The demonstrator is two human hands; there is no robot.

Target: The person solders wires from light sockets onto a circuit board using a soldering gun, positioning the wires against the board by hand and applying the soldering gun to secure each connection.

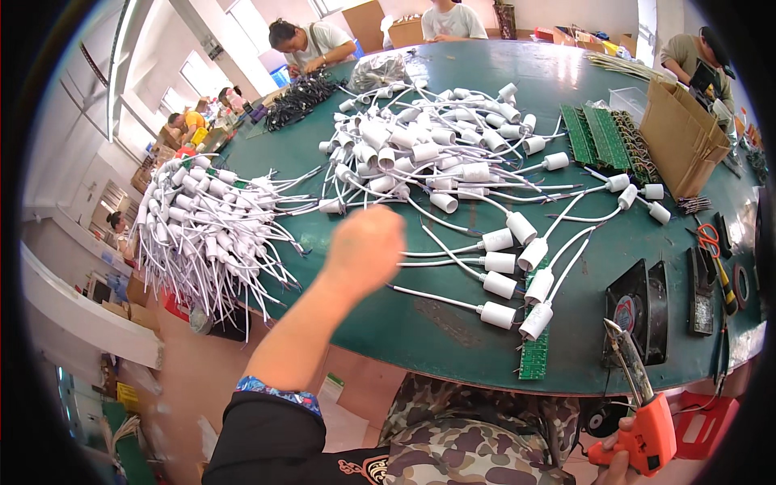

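The left hand (pixel 364 246) was motion-blurred, its fingers indistinguishable. The right hand (pixel 618 461), gripping the orange tool (pixel 643 420), was cut off by the lower edge.

orange soldering gun (pixel 644 432) upright, white wired sockets (pixel 453 174) heaped on table

Sockets (pixel 453 153) on table (pixel 453 339), fan (pixel 638 311) right.

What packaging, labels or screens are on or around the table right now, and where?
Brown paper bags: table's far right, upright, open-topped.
Clear plastic bag: far side, crumpled, filled.
Cardboard boxes: beyond the far edge, brown.
Round red-and-white label: on the black fan's hub, near right.
No screens visible.
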